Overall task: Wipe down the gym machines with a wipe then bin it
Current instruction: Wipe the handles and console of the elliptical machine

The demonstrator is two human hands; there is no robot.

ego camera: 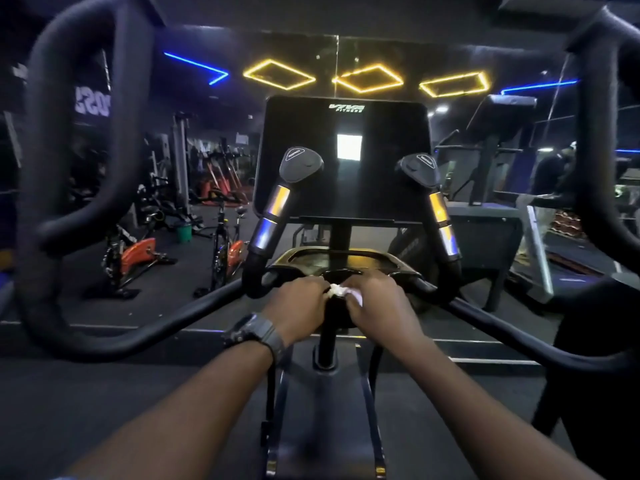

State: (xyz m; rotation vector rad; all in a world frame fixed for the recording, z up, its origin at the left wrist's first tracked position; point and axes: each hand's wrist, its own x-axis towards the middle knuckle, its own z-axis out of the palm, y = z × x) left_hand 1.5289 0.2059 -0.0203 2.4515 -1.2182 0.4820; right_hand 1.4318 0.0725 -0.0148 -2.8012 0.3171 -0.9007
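Wipe (337, 290), white and bunched, is mostly hidden between both hands; left hand (298, 305) and right hand (378, 304) each pinch it above the machine's post (328, 336), under the console (346, 157).

Crumpled white wipe (337, 290) against machine post (327, 336)

Both forearms are bare to the frame's lower edge, and a chunky dark grey digital wristwatch (254, 332) with a wide ribbed strap sits just behind the left hand (298, 304).
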